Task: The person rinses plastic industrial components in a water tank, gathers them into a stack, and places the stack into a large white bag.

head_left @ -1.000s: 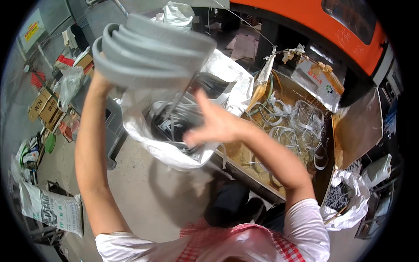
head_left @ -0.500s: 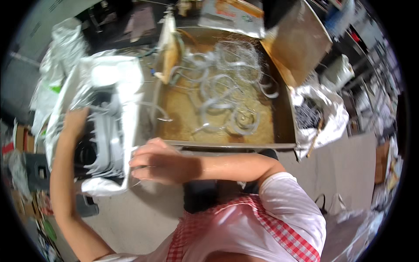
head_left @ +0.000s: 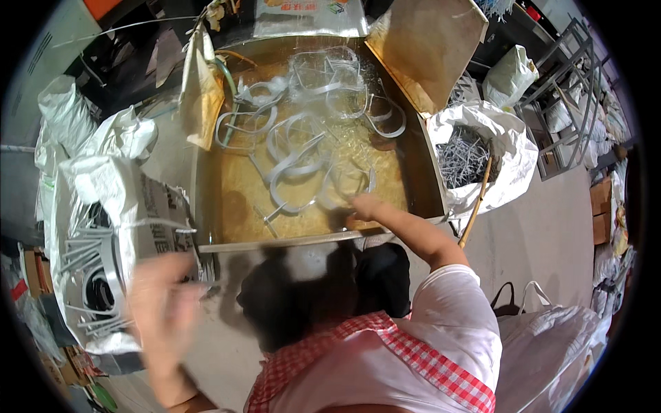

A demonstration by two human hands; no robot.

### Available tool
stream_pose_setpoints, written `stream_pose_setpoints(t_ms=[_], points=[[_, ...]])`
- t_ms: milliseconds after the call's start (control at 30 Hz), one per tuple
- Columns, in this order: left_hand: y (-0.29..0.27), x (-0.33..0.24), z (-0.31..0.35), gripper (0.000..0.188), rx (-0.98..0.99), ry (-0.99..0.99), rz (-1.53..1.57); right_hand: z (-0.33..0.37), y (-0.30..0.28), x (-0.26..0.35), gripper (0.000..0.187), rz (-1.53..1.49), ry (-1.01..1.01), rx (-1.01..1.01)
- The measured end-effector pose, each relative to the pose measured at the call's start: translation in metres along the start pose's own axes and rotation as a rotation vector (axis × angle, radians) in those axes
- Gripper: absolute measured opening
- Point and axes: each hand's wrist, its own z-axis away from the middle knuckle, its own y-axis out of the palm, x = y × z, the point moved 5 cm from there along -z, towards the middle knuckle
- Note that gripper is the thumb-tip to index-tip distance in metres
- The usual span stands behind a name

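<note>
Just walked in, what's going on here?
A person's right hand is inside the near edge of a shallow tub of water, by pale curved strips; whether it grips one is unclear. The blurred left hand is by a white sack holding grey strips. Right of the tub, another sack holds small grey pieces.

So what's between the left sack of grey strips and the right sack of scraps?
The head view shows a tub of water with pale loops, the right hand at its near side, the blurred left hand by the left sack.
</note>
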Motion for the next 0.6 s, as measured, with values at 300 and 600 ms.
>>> stream_pose_setpoints(t_ms=[300, 600], points=[[0.322, -0.01, -0.033, 0.036, 0.39, -0.003, 0.616, -0.07, 0.046, -0.137, 0.098, -0.804, 0.553, -0.332], [0.43, 0.021, 0.002, 0.04, 0.697, -0.029, 0.298, -0.136, 0.085, -0.135, 0.05, -1.471, 0.447, -0.402]])
